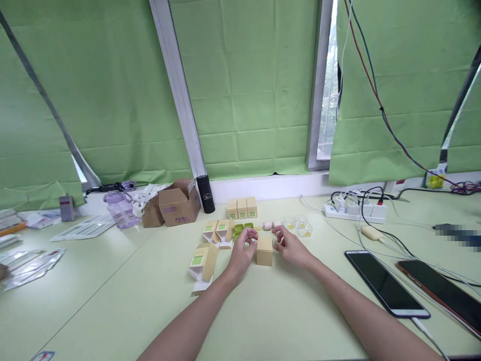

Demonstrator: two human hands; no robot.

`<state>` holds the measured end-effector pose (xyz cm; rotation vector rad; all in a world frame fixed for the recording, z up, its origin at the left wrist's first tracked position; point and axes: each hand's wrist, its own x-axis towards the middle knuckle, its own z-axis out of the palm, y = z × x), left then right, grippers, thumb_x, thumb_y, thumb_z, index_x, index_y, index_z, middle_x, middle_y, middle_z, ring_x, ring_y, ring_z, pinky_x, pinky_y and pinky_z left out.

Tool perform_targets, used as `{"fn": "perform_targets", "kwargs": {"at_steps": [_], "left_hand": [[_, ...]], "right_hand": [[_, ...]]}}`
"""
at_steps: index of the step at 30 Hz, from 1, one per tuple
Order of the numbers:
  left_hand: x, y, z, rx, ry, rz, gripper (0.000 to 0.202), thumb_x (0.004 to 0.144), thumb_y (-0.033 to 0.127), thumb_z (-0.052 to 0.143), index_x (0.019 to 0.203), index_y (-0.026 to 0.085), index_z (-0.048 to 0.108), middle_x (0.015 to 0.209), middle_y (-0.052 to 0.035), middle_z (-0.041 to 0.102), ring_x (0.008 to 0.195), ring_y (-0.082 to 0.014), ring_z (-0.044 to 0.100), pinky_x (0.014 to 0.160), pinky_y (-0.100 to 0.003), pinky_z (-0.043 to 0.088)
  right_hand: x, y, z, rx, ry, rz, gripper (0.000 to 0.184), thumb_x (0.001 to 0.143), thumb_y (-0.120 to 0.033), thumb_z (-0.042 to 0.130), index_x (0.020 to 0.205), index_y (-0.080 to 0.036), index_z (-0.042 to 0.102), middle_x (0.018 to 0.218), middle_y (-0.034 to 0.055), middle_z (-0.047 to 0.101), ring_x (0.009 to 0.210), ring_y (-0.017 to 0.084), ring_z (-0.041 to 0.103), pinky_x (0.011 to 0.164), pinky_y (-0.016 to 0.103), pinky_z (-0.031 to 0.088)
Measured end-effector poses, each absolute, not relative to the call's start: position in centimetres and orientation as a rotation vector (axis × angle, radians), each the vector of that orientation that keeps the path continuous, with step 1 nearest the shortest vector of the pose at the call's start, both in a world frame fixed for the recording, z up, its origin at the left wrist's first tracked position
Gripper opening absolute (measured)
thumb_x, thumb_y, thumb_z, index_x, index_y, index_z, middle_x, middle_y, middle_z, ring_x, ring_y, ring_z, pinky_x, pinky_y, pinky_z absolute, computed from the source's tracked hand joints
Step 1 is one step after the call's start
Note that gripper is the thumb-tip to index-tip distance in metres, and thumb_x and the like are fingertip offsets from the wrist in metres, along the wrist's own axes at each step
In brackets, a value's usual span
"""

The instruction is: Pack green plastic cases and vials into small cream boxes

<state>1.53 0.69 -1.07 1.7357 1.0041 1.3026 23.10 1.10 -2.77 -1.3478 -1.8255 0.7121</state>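
Observation:
A small closed tan cardboard box (264, 254) stands upright on the table between my hands. My left hand (240, 253) is at its left side, fingers curved and a little apart, the fingertips close to the box's upper left edge; whether they touch it I cannot tell. On the other side, my right hand (293, 248) has bent, parted fingers with a narrow gap to the box. Beyond my left hand lies a green tray (242, 228), partly hidden by my fingers. Small pale pink pieces (272, 225) and clear plastic cups with yellow spots (300, 224) lie behind my right hand.
Open tan boxes (205, 260) with green labels lie at left; closed ones (242, 207) stand behind. Farther back are a brown carton (179, 203), a black flask (205, 194) and a purple bottle (121, 210). Phones (385, 282), cables and a power strip (355, 213) occupy the right.

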Motion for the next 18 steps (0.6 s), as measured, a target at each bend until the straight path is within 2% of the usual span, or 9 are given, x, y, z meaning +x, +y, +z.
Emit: {"fn": "perform_targets", "kwargs": {"at_steps": [4,7,10,18], "left_hand": [[1.6,0.8,-1.2,1.718,1.015,1.31,0.024,0.078,0.014,0.056,0.1,0.022,0.062,0.104,-0.0061,0.068,0.101,-0.0219,0.062,0.09,-0.034,0.046],[1.6,0.9,-1.3,1.714,1.031,1.31,0.025,0.077,0.014,0.054,0.099,0.022,0.062,0.102,-0.0054,0.067,0.1,-0.0215,0.062,0.09,-0.033,0.046],[1.6,1.1,-1.5,1.72,1.066,1.321,0.024,0.078,0.014,0.052,0.098,0.022,0.062,0.102,-0.0052,0.067,0.1,-0.0217,0.062,0.09,-0.034,0.046],[1.5,1.1,-1.3,1.747,1.193,1.373,0.021,0.075,0.013,0.051,0.091,0.022,0.062,0.095,-0.004,0.069,0.093,-0.0212,0.063,0.085,-0.033,0.047]], "right_hand": [[23.5,0.6,-2.1,-1.331,-1.909,0.901,0.066,0.073,-0.017,0.07,0.134,-0.025,0.046,0.107,0.0013,0.055,0.079,0.016,0.06,0.074,0.032,0.048],[23.5,0.1,-1.7,-1.289,-1.944,0.967,0.081,0.072,-0.025,0.078,0.144,-0.027,0.041,0.112,0.0028,0.054,0.078,0.016,0.061,0.074,0.032,0.049],[23.3,0.0,-1.7,-1.319,-1.945,0.905,0.076,0.074,-0.028,0.078,0.143,-0.028,0.043,0.11,0.0022,0.056,0.078,0.016,0.061,0.075,0.032,0.047],[23.2,1.0,-2.5,-1.366,-1.883,0.798,0.052,0.082,-0.02,0.066,0.131,-0.022,0.05,0.097,0.0005,0.063,0.079,0.017,0.062,0.074,0.03,0.046]]}}
